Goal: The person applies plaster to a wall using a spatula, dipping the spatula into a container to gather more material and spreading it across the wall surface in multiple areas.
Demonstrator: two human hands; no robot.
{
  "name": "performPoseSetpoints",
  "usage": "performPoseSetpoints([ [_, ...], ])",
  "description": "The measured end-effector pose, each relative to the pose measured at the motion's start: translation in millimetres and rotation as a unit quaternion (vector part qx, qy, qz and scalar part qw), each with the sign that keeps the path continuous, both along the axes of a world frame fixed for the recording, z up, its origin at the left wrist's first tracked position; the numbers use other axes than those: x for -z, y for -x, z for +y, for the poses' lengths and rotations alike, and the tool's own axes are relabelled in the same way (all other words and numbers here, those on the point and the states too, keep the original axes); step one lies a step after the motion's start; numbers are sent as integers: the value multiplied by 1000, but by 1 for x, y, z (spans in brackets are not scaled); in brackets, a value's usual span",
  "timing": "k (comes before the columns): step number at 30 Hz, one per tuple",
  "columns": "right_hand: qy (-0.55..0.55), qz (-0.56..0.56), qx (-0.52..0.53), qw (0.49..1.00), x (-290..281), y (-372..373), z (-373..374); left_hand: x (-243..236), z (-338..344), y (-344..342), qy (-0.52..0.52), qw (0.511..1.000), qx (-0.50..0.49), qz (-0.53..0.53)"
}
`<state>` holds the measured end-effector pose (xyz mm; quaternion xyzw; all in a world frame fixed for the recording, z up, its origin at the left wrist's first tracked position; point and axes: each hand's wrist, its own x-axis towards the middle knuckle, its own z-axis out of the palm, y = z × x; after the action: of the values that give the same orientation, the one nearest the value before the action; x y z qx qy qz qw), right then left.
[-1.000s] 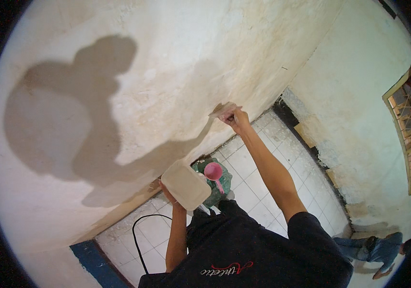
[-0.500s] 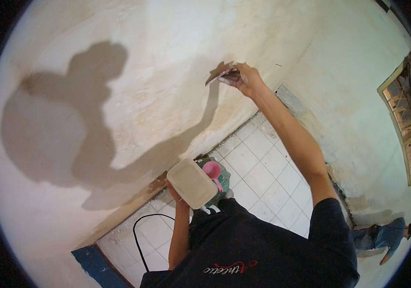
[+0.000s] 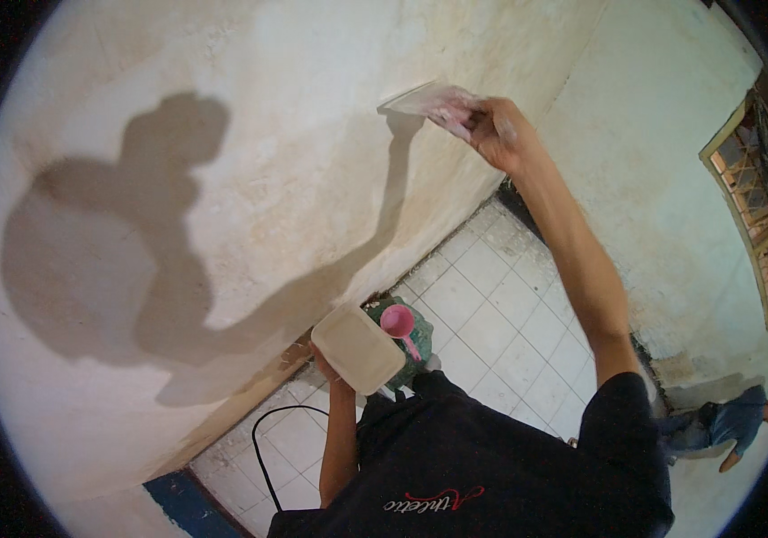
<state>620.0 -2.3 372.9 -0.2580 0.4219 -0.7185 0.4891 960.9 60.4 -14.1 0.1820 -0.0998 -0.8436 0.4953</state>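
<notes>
My right hand (image 3: pixel 490 133) reaches up to the pale wall (image 3: pixel 312 152), its fingers closed round a thin, flat scraper (image 3: pixel 411 100). White smears coat those fingers. The scraper's long edge lies at or very near the wall; motion blur hides the exact contact. Lower down, my left hand (image 3: pixel 325 366) grips a cream rectangular tub (image 3: pixel 359 350) by its left side, and most of its fingers are hidden under it. The inside of the tub looks pale, and I cannot make out how much is in it.
Below the tub, a pink dipper (image 3: pixel 397 323) rests on a green, crumpled-looking thing (image 3: pixel 421 334) on the white tiled floor (image 3: pixel 478 305). A black cable (image 3: pixel 258 435) loops at lower left. Another person (image 3: pixel 732 426) stands at far right, beneath a barred window (image 3: pixel 756 215).
My right hand has moved upward and slightly right, turning the scraper from its brownish, ragged-edged face to a pale one by the wall. The left hand and tub stay about the same.
</notes>
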Motion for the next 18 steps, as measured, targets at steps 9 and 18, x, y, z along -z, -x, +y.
performPoseSetpoints([
  [9,-82,-70,89,990,238,22,9,-12,5,-17,32,990,-72,-120],
  [18,-95,-41,59,993,300,27,-37,-10,12,-29,42,991,-90,-90],
])
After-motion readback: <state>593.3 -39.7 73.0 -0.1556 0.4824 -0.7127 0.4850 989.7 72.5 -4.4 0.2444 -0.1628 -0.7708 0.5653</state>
